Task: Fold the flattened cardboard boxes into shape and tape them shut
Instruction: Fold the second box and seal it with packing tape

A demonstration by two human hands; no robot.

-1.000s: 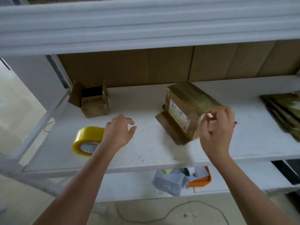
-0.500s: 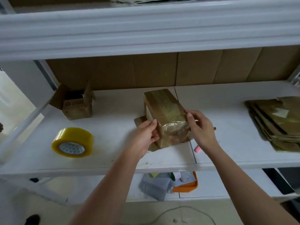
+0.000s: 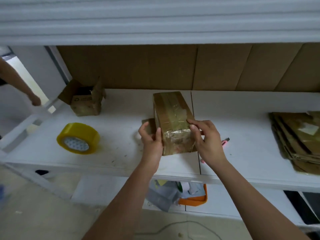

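Both hands hold the taped box [image 3: 171, 125] mid-shelf: the left grip [image 3: 151, 141] curls round its left near edge, the right grip [image 3: 206, 139] clasps its right side. No writing on it reads. Left lies a yellow tape roll [image 3: 78, 138]; behind, an open box [image 3: 84, 101] bears a recycling mark. Flat boxes [image 3: 297, 137] are stacked at right.
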